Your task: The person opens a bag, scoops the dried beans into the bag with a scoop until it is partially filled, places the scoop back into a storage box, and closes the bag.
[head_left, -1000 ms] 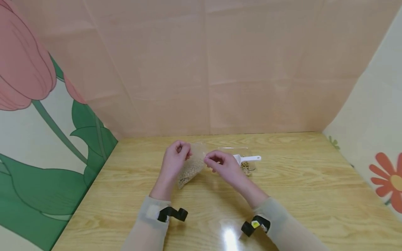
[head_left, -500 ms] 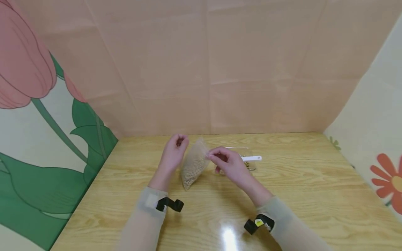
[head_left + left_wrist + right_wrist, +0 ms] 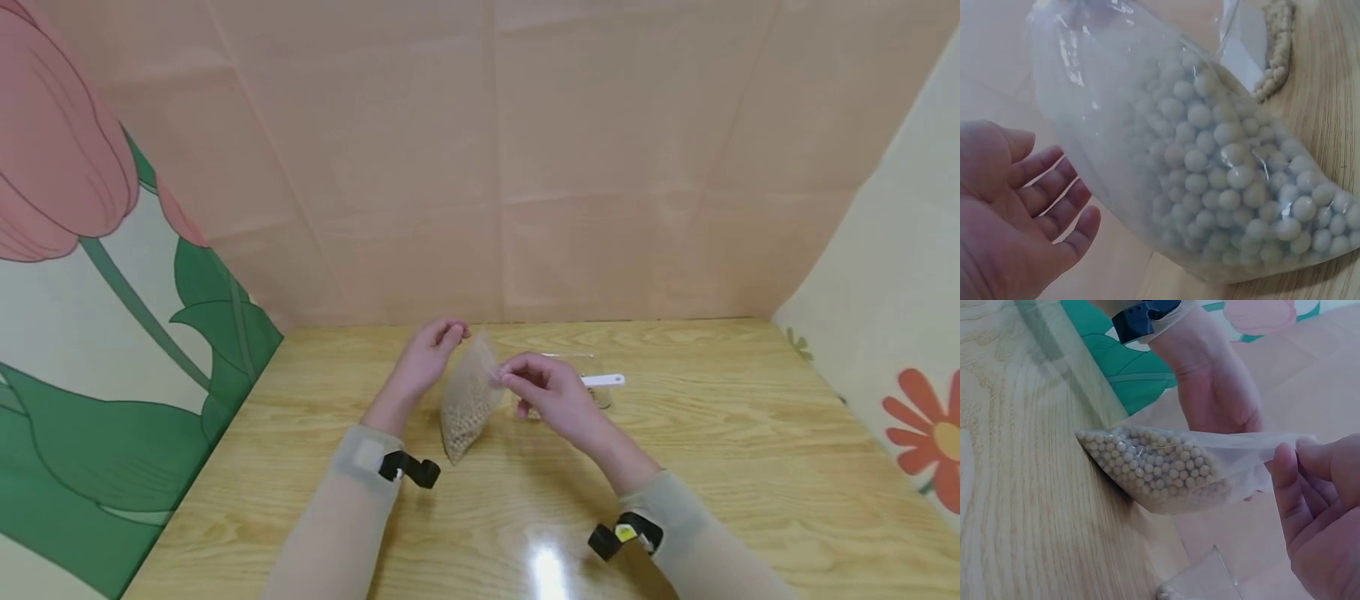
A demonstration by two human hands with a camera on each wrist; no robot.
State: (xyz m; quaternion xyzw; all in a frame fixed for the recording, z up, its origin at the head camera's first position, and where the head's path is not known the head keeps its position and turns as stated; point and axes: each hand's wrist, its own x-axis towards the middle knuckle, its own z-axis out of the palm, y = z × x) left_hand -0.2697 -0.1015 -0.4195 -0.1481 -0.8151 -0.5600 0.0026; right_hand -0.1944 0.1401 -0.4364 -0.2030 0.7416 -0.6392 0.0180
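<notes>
A clear plastic bag (image 3: 467,412) part-filled with small round pale beige balls hangs tilted over the table, one lower corner pointing down toward the person. At its upper right edge, my right hand (image 3: 553,392) pinches the film between thumb and forefinger; the right wrist view shows this grip on the bag (image 3: 1160,465) too. My left hand (image 3: 427,357) is beside the bag's upper left. In the left wrist view, that left hand (image 3: 1019,209) has loosely bent, spread fingers next to the film and holds nothing.
Behind the right hand stands a clear plastic box (image 3: 573,357), partly hidden, with a white scoop (image 3: 606,380) whose handle sticks out to the right. The wooden table (image 3: 712,450) ends at a pinkish cloth backdrop (image 3: 585,208).
The bag has swung more upright and slightly toward the right hand. My left hand has risen, and its fingers have moved right toward the bag's top. The right hand has shifted slightly right.
</notes>
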